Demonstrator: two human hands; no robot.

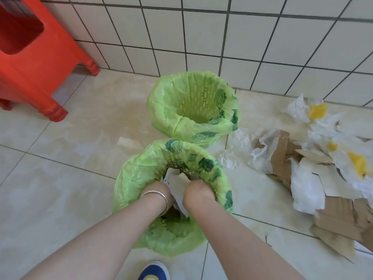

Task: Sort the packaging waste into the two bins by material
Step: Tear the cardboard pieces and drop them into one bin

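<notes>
Both hands, left and right, grip a pale card piece inside the near bin, stuffing it down; next likely release, then reach right to the floor pile; far bin looks empty.

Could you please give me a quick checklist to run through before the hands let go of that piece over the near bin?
1. Both hands hold the piece: ok. The left hand and right hand each have a grip on the pale cardboard piece.
2. Piece is over the near bin, inside its rim: ok.
3. Material matches that bin: cannot tell; its contents are mostly hidden by the hands.
4. Far bin open and reachable: ok; nothing shows inside it.
5. Green liner seated on the near bin's rim: ok.
6. More waste left to sort: not ok; the waste pile of cardboard and white wrapping lies on the floor at right.
</notes>
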